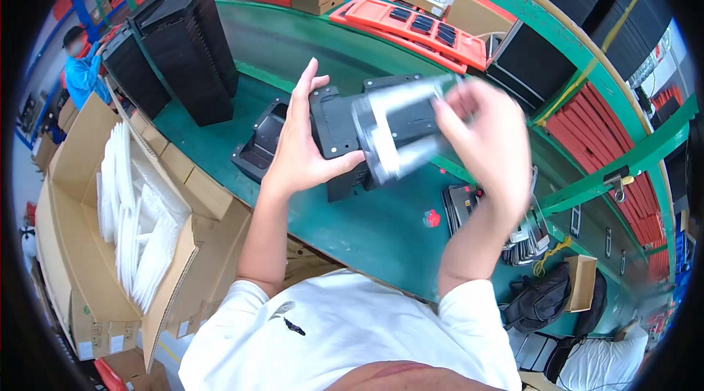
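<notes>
My left hand [297, 153] grips a black plastic housing [334, 131] by its left end, the thumb along the near edge and the fingers up the far side. A clear, glossy rectangular frame-like piece [383, 138], smeared by motion, is held over the housing's right part. My right hand [488, 138] is closed on the right end of that clear piece and is blurred too. An open black casing [264, 138] lies on the green bench [352, 233] just left of my left hand. Under the held housing, more black parts are partly hidden.
An open cardboard box [176, 266] of white foam sleeves stands left. Tall black stacks [191, 54] rise behind it. Red trays [411, 28] line the far shelf. Flat framed panels [458, 204] and a small red item [431, 218] lie at right. A person in blue [84, 72] is far left.
</notes>
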Available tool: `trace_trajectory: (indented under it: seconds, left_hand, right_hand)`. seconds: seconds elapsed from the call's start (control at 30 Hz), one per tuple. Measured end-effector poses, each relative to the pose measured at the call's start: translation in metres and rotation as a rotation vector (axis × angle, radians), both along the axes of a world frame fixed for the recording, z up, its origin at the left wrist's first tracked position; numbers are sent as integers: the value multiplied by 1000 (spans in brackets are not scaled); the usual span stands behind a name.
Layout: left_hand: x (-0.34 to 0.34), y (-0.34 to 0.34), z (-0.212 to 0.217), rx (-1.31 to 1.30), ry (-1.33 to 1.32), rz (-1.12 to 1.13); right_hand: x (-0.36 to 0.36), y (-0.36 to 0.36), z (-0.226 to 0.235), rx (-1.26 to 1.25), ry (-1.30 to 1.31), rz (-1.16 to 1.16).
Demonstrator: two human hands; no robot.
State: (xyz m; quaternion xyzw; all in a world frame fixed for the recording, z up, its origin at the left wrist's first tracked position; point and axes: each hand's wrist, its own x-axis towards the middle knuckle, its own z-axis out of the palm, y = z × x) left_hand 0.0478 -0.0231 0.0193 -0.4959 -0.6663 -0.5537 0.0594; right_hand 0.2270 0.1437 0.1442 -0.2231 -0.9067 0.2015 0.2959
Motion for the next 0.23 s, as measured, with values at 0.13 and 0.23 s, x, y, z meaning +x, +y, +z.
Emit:
trace_trajectory:
  seconds: [0.13,0.23]
  left_hand:
    - [3,4,-1,62,-129,2]
    - [3,4,-2,59,-119,-37]
  right_hand:
    - [-53,25,-17,28,-282,-51]
    - [-64,22,-27,91,-381,-27]
